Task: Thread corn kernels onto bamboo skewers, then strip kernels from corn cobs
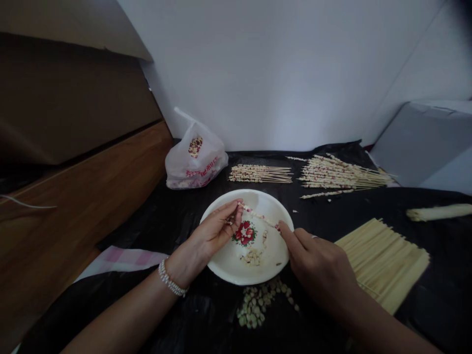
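Note:
Over a white basin [217, 270] with a red flower print, a skewer [260, 216] threaded with small cream and reddish pieces runs between my hands. My left hand [217, 223], with a beaded bracelet at the wrist, pinches at its upper left end. What else lies in the curled left fingers is too small to make out. My right hand [313, 263] is closed round the skewer's lower right end, and its fingers hide the stick. Loose pale pieces [251, 257] lie on the basin's bottom.
Greenish round pieces [254, 307] lie in front of the basin on black sheeting [155, 241]. Bare sticks [387, 260] are stacked at right. Behind are a plastic bag [195, 162], short threaded skewers [258, 173] and a larger skewer pile [335, 172]. A pale box [424, 147] stands far right.

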Motion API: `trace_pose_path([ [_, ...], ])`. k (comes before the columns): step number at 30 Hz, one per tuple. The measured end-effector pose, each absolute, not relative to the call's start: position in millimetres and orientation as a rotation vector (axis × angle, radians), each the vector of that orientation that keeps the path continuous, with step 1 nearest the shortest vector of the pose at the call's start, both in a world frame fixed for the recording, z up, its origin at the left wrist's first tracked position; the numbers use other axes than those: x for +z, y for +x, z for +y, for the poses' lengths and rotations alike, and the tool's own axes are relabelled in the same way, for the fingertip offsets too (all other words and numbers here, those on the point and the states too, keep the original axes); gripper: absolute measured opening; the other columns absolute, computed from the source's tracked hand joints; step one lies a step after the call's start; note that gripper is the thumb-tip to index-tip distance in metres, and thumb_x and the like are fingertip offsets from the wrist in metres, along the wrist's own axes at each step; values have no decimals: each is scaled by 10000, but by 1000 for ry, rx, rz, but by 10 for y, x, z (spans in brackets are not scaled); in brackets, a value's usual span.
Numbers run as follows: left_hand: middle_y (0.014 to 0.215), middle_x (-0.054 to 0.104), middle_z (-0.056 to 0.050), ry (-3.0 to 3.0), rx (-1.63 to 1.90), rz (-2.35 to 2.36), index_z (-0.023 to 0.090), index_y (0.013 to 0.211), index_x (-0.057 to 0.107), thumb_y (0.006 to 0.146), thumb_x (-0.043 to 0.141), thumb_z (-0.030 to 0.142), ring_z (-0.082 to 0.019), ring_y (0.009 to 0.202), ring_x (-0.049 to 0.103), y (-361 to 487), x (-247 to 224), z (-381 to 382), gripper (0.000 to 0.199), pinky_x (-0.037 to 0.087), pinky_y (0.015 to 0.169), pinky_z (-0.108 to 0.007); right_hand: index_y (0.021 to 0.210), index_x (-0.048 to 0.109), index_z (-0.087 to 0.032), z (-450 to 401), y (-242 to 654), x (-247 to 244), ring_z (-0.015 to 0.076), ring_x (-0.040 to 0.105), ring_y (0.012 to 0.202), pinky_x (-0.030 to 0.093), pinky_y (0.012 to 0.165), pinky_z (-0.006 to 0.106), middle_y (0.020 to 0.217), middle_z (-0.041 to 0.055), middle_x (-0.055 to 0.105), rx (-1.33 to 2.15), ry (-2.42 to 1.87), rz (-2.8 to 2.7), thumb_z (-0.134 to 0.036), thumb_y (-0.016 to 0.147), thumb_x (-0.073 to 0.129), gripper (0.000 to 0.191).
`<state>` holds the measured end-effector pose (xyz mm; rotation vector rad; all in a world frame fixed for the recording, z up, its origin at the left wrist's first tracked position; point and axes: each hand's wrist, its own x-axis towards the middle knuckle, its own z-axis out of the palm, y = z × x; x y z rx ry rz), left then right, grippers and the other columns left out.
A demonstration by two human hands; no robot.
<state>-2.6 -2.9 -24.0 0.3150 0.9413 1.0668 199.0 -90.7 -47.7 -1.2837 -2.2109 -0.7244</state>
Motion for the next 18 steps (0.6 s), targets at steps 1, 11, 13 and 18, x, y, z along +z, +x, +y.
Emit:
trace_pose_path([
  [1,768,690,-44,316,1066,944,119,834,703,846,600,43,-78,670,650,-29,-240,-30,128,543,631,-141,1154,650,-34,-908,1989,-474,123,464,506,300,481,304,661,29,575,-724,-1286,-2211,-20,836,441,381],
  [11,763,686,-60,332,1083,944,85,843,706,824,617,19,-78,654,649,-44,-253,-15,112,546,613,-134,1141,655,-28,-901,1979,-460,119,460,492,288,488,308,662,36,584,-740,-1268,-2202,-20,856,418,371],
  [13,755,683,-63,342,1082,941,74,844,709,821,618,10,-78,646,649,-47,-256,-11,114,548,595,-129,1141,659,-27,-905,1980,-458,123,461,493,282,489,314,661,35,580,-736,-1268,-2200,-24,864,420,365],
  [18,738,682,-70,378,1058,935,60,843,716,825,614,6,-80,624,649,-54,-257,-5,117,552,576,-129,1136,666,-32,-921,1984,-455,122,454,490,286,494,313,651,23,569,-749,-1278,-2195,-36,880,430,348],
])
